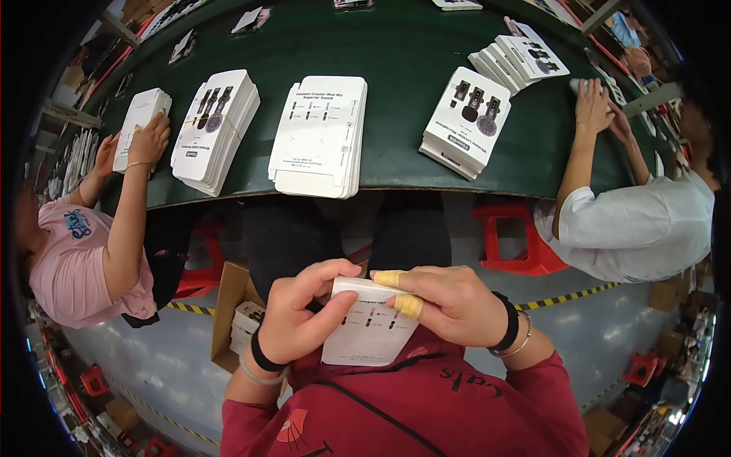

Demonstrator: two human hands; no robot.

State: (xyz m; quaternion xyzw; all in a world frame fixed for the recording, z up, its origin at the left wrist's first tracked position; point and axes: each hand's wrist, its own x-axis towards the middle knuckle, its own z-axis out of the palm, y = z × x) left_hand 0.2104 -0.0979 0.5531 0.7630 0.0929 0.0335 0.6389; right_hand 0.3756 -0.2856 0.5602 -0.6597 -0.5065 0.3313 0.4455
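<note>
A flat white printed carton (364, 344) is held upright in front of my red shirt, above my lap. My left hand (311, 311) grips its left upper corner, thumb on the printed face and fingers behind. On the other side, my right hand (449, 306) pinches the top edge, with yellow tape wrapped round its thumb and a finger. Both hands are closed on the carton. Beyond them on the green table (400, 99) lies a stack of similar white cartons (320, 126), printed face up.
A banded carton stack (209, 129), another stack (468, 122) and a fanned pile (525, 59) lie on the table. Co-workers sit left (99, 244) and right (632, 221), hands on cartons. A cardboard box (228, 316) and red stools (518, 244) stand below.
</note>
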